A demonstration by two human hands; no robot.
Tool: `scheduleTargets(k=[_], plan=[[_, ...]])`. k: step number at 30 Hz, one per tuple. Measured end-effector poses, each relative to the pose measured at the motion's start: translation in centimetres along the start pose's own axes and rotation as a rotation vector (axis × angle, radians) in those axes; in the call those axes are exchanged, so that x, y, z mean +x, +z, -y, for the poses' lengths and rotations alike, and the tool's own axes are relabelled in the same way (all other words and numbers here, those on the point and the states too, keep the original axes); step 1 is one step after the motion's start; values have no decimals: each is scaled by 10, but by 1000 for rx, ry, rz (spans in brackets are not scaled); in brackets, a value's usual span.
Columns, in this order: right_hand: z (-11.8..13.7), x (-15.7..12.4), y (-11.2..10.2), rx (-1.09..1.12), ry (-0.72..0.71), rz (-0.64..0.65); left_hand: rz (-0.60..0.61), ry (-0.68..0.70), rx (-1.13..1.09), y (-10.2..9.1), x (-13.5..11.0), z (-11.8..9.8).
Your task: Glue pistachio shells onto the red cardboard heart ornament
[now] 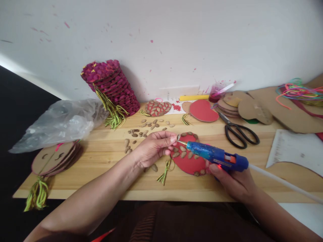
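My left hand pinches a small seed between thumb and fingertips, just above a red heart-shaped card partly covered with glued seeds. My right hand grips a blue glue gun, whose metal tip touches the held seed. A white glue stick trails from the back of the gun to the right. A yellow-green tassel hangs from the heart's left edge. Loose seeds lie scattered on the wooden table beyond my left hand.
A magenta woven basket leans at the wall, a clear plastic bag lies left, stacked cardboard discs sit below it. Black scissors, a plain red heart, a finished seeded heart, cardboard pieces and coloured cords lie right.
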State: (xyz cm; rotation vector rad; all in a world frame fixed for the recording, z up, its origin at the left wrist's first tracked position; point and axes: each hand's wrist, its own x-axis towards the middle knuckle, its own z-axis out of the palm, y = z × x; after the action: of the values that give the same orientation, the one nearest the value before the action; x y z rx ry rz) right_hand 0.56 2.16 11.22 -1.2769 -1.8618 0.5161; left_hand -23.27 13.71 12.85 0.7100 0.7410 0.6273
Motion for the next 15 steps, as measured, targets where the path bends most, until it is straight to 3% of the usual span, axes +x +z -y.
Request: scheduleTargets(k=[15], plan=[[-3, -1, 0, -45, 19, -14, 1, 15, 8, 3, -2, -3]])
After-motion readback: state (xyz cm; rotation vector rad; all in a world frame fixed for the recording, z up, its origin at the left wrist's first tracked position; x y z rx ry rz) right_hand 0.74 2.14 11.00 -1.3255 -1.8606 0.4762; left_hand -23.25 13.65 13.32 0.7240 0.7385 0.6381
